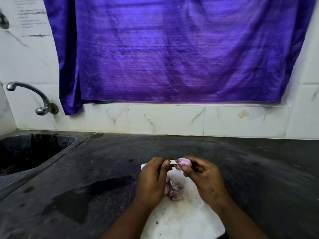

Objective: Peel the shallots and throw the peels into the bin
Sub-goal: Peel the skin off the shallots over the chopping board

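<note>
My right hand (203, 176) grips a small pink-purple shallot (185, 163) between thumb and fingers, above the far end of a white cutting board (186, 219). My left hand (153, 178) is closed around a knife whose short pale blade (172, 162) points right and touches the shallot's left end. A heap of pinkish peels (173, 189) lies on the board between my wrists, partly hidden by the left hand. No bin is in view.
The board lies on a dark stone counter (259, 178) with wet patches (82, 200) to its left. A black sink (29, 152) sits at far left under a metal tap (29, 95). A purple curtain (172, 49) hangs over the white tiled wall behind.
</note>
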